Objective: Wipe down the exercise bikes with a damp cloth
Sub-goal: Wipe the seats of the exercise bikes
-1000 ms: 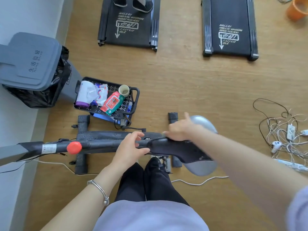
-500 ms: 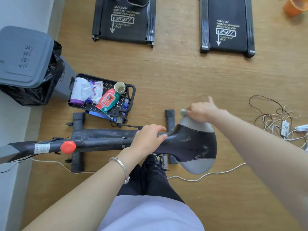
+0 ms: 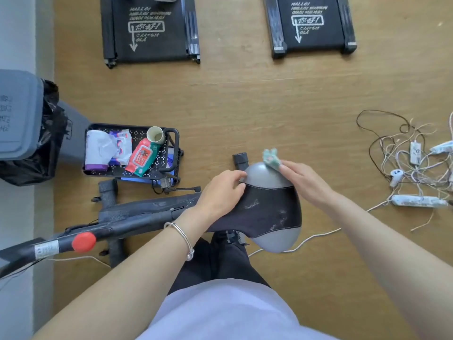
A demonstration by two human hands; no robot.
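Nearest the camera were a pale lilac top and dark trousers, with both bare forearms reaching forward over the bike, whose black frame ran left to a red knob and a white label too blurred to read. A silver bracelet circled the left wrist. The left hand lay on the narrow front of the seat, fingers curled loosely, the tips touching where the black cover met the grey shell; it steadied rather than gripped. The right hand pinched a small green cloth between thumb and fingertips, the other fingers only partly closed, and pressed it to the far grey edge of the seat. White scuffs marked the seat's black cover. Left of the seat, on the wooden floor, stood a black perforated tray holding a red wipes pack, white packets and a paper cup; their print could not be read. Beside it was a grey bin with a black liner and unreadable characters on its lid. To the right lay tangled cables and a power strip. Farthest off were two black treadmills, each printed "HALLO!" above smaller lines, boxed characters and an arrow.
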